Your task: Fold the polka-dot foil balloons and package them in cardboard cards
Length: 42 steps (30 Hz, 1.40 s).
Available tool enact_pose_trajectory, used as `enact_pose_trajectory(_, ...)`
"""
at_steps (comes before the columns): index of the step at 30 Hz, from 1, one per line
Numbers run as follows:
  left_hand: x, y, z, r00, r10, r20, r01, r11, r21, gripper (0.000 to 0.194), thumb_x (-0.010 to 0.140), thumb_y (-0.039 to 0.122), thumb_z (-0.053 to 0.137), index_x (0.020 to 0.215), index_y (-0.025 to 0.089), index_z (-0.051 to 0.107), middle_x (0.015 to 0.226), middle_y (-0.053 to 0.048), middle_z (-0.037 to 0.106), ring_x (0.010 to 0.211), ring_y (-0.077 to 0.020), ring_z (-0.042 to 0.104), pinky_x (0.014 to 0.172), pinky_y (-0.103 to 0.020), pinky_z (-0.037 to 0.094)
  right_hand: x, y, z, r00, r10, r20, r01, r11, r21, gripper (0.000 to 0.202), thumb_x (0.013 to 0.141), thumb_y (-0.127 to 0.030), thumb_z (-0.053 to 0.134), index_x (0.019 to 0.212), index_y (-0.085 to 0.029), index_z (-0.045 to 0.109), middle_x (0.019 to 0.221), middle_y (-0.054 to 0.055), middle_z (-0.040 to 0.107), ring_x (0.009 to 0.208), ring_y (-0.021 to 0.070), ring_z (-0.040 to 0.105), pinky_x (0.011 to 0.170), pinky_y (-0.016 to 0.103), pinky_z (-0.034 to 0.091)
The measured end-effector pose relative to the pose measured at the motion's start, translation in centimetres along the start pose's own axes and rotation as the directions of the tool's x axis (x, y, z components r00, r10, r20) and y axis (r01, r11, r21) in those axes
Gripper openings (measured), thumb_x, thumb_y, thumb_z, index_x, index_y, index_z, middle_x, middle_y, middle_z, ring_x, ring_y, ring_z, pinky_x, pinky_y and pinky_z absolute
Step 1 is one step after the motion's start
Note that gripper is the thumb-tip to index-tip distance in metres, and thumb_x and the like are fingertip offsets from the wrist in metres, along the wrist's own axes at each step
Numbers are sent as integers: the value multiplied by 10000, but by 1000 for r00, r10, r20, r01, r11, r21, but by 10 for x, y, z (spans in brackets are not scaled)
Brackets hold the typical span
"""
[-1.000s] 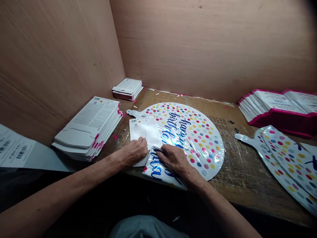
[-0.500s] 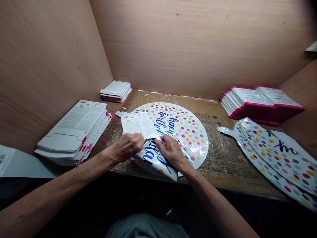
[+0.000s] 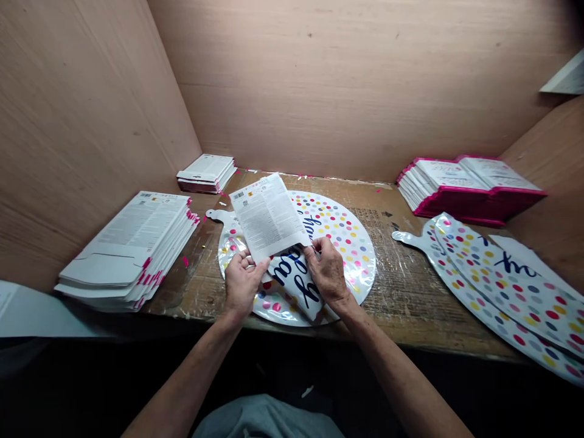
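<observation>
A white printed paper envelope (image 3: 269,216) is tilted above a round foil balloon (image 3: 347,243) with coloured dots and dark blue lettering. My left hand (image 3: 243,281) pinches the envelope's lower left corner between thumb and fingers. At its lower right corner, my right hand (image 3: 326,271) has its fingers closed on the envelope's edge. Folded foil with lettering hangs below the envelope, between the hands; whether its top end is inside the envelope is hidden. The balloon lies flat under both hands, its neck pointing left.
Stacked white envelopes (image 3: 123,237) stand at the left, with a smaller stack (image 3: 207,170) behind. Pink-edged packets (image 3: 469,185) lie at the back right. More dotted balloons (image 3: 511,298) overlap at the right edge. Wooden panels (image 3: 319,79) enclose the cardboard-covered table (image 3: 401,310).
The envelope has risen and tilted, its top now farther from me. My left hand has turned from a fist over its edge to a thumb-up pinch. The view has shifted slightly.
</observation>
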<state>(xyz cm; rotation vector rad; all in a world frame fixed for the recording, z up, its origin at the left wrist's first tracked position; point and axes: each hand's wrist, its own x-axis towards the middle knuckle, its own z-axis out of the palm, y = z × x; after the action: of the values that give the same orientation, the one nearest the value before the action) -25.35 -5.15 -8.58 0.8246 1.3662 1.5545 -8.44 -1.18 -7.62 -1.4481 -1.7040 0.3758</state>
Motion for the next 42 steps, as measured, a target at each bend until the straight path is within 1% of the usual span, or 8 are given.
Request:
enact_pose_trajectory(8, -8, -8, 30, 990, -47, 130, 60, 993, -98, 625, 602, 347, 827, 1112, 127, 539, 1033, -132, 719, 793, -208, 710, 728, -348, 585, 2, 16, -17, 997, 43, -64, -45, 999, -27, 219, 873, -417, 451, 820, -212, 508, 776, 38, 610, 701, 203, 563, 680, 339, 447)
enact_pose_trajectory(13, 10, -21, 35, 991, 101, -91, -88, 987, 132, 454, 632, 407, 799, 928, 117, 614, 903, -111, 732, 801, -214, 692, 749, -326, 556, -12, 5, -31, 998, -67, -9, 67, 998, -13, 426, 923, -472, 458, 1141, -118, 551, 1091, 170, 638, 985, 271, 625, 848, 434, 517)
enact_pose_trajectory(16, 15, -17, 34, 968, 147, -203, -106, 974, 199, 433, 642, 428, 782, 905, 121, 627, 905, -109, 729, 799, -216, 684, 712, -305, 542, -43, -1, -42, 914, -401, 66, 405, 911, -78, 796, 868, -530, 584, 1459, -71, 314, 1469, 259, 384, 1352, 340, 407, 1060, 519, 413)
enact_pose_trajectory(19, 5, -8, 30, 970, 154, -188, -114, 971, 209, 425, 644, 404, 776, 927, 118, 639, 892, -97, 729, 777, -209, 676, 691, -290, 531, -71, 3, -44, 777, -623, 94, 629, 756, -182, 668, 930, -263, 534, 1516, -105, 256, 1451, 222, 450, 1385, 299, 386, 1102, 504, 385)
enact_pose_trajectory(22, -8, -2, 27, 980, 154, -123, -133, 978, 159, 423, 659, 361, 768, 986, 120, 652, 941, -94, 733, 833, -208, 679, 753, -292, 530, -81, 12, -42, 723, -685, 87, 687, 700, -198, 561, 939, -55, 360, 1494, -135, 337, 1333, 164, 590, 1337, 244, 463, 1072, 447, 438)
enact_pose_trajectory(30, -10, 4, 24, 983, 128, -131, -92, 965, 247, 310, 638, 307, 752, 869, 120, 664, 878, -98, 736, 787, -224, 686, 713, -294, 532, -82, 7, -37, 702, -699, 133, 708, 668, -227, 469, 957, -83, 384, 1416, -117, 469, 1341, 167, 576, 1342, 260, 449, 1073, 447, 454)
enact_pose_trajectory(36, -27, 23, -6, 951, -51, 306, 97, 986, -135, 896, 575, 843, 613, 1131, 141, 641, 999, -161, 717, 1082, -370, 624, 847, -457, 537, -79, 4, -44, 648, -753, 116, 757, 653, 18, 496, 973, -73, 387, 1467, -116, 376, 1339, 170, 580, 1362, 253, 419, 1076, 469, 459)
enact_pose_trajectory(42, -11, 24, 10, 980, 3, 199, 48, 966, -252, 1041, 658, 963, 196, 1194, 188, 639, 1020, -126, 718, 1124, -339, 600, 843, -453, 551, -66, -1, -40, 606, -770, 198, 778, 626, 53, 421, 985, -96, 394, 1400, -102, 467, 1358, 156, 570, 1376, 228, 404, 1100, 431, 441)
